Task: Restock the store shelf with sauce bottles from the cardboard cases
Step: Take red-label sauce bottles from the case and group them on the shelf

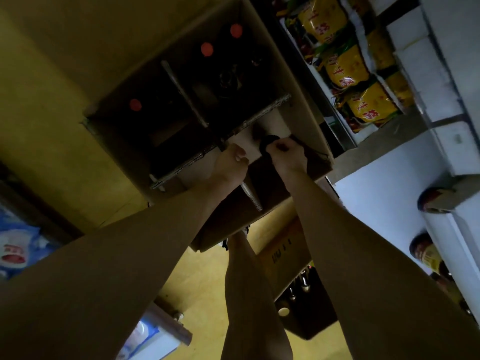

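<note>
Inside — 3 red caps (207,49), 1 case (306,94)

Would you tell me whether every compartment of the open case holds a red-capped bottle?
No; only three red caps show in the cardboard case, and other compartments look dark, without caps.

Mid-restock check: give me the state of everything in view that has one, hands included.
Cardboard case: open, dividers in place, partly emptied.
Red-capped bottles: three caps visible, upright in their cells.
Dark bottle: at the near right cell, gripped at the top.
Right hand: curled round the dark bottle.
Left hand: fingers curled at the divider edge; grip unclear.
Second case: open below, bottles inside.
Yellow packets: stocked on the shelf.
</note>
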